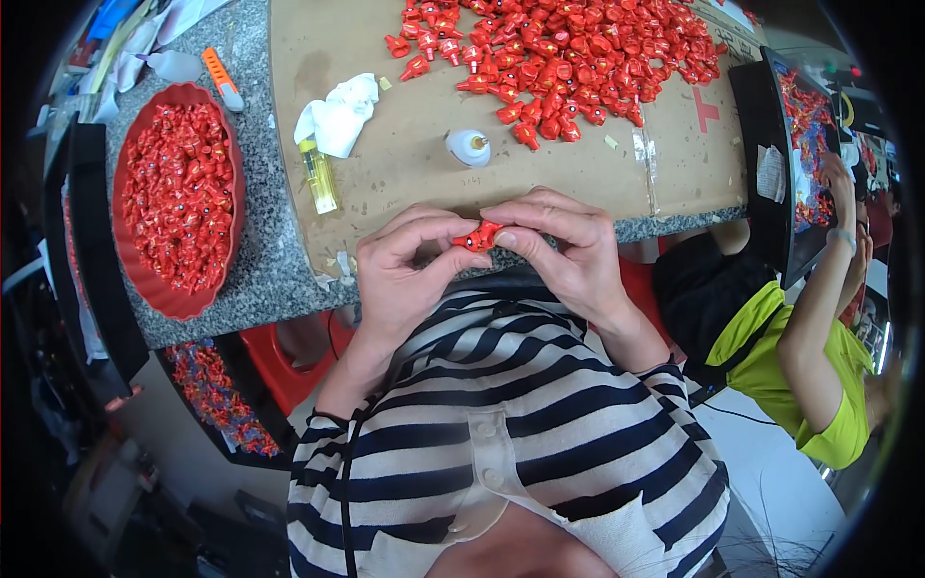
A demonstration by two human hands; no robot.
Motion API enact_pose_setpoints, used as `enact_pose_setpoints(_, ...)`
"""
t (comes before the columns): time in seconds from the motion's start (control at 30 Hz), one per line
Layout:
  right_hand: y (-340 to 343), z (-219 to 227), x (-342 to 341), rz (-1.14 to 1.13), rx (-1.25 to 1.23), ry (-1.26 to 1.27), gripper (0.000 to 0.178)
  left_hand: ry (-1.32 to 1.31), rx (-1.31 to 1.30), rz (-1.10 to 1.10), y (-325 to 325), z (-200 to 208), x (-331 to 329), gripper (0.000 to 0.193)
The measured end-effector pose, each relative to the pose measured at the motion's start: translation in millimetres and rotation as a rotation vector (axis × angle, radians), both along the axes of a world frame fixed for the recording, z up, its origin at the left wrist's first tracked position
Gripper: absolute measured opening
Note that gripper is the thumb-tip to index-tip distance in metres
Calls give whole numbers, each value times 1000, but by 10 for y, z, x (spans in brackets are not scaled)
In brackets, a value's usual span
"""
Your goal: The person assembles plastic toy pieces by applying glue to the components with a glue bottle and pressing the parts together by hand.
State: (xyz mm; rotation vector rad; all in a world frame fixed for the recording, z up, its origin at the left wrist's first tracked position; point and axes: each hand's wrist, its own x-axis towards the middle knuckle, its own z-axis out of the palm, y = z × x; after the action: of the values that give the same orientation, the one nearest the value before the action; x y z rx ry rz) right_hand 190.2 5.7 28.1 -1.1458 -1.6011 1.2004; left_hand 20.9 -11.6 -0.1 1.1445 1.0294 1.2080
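Note:
Between my two hands, at the near edge of the cardboard, is a small red plastic figure part (479,237) with dark and yellow marks. My left hand (409,262) pinches its left side between thumb and index finger. From the other side, my right hand (564,249) grips it with thumb and fingertips. Just beyond them stands a small white squeeze bottle (467,148) with a brass-coloured tip. A large heap of similar red parts (568,58) covers the far side of the cardboard (414,125).
Left on the granite table (265,260) sits a scalloped red tray (123,217) full of small red parts. A yellow lighter (318,178), crumpled tissue (339,114) and orange cutter (222,79) lie nearby. At right, a person in a lime shirt (819,376) reaches into a black bin (766,125).

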Motion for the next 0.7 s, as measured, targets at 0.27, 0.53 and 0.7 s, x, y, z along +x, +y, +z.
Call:
enact_pose_setpoints(0.27,-91,-165,-3,-50,-55,55,13,365,319,38,39,17,-20,25)
enact_pose_setpoints(0.53,-142,-228,-55,-89,33,73,14,446,449,57,47,6,-18,25)
enact_pose_setpoints(0.7,-166,-204,-77,-110,53,63,15,458,464,60,45,0,-23,25)
